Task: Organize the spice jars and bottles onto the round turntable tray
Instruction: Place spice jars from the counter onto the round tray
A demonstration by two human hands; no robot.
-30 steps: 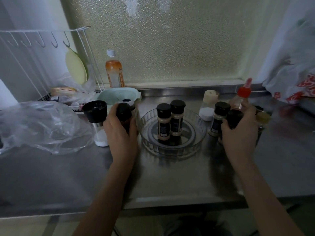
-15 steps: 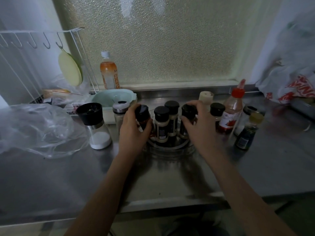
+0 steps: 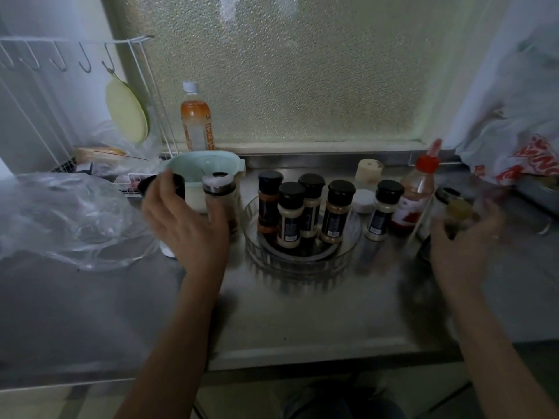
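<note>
Head view: the clear round turntable tray [image 3: 348,252] sits mid-surface [image 3: 302,313] and carries four black-capped spice jars [image 3: 291,214] standing upright, close together. A fifth black-capped jar [image 3: 382,208] stands just right of the tray, beside a red-capped sauce bottle [image 3: 416,195]. The left hand [image 3: 184,225] reaches forward left of the tray, fingers spread, grip released, in front of a black-topped grinder [image 3: 172,182] and near a silver-lidded jar [image 3: 219,192]. The right hand [image 3: 462,249] is blurred, curled around small bottles [image 3: 456,210] at right; whether its grip has clenched, I cannot tell.
</note>
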